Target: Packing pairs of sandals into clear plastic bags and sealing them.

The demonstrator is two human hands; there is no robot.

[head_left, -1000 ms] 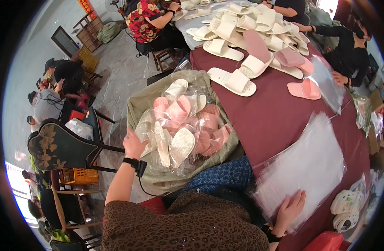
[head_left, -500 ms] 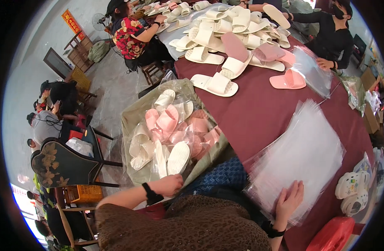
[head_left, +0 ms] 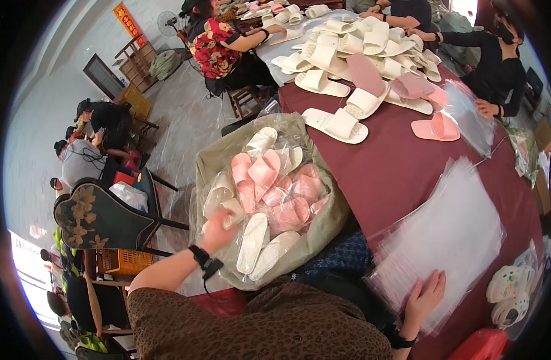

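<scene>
Head view, left hand (head_left: 218,227) reaching into slipper sack (head_left: 323,225), right hand (head_left: 424,295) flat on clear bags (head_left: 449,234)

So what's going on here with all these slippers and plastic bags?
A person sits at a dark red table. Their left hand reaches into a big sack of bagged pink and white slippers beside them, touching a white one. Their right hand rests flat on a stack of clear plastic bags. Across the table, other people work at loose slippers.
</scene>
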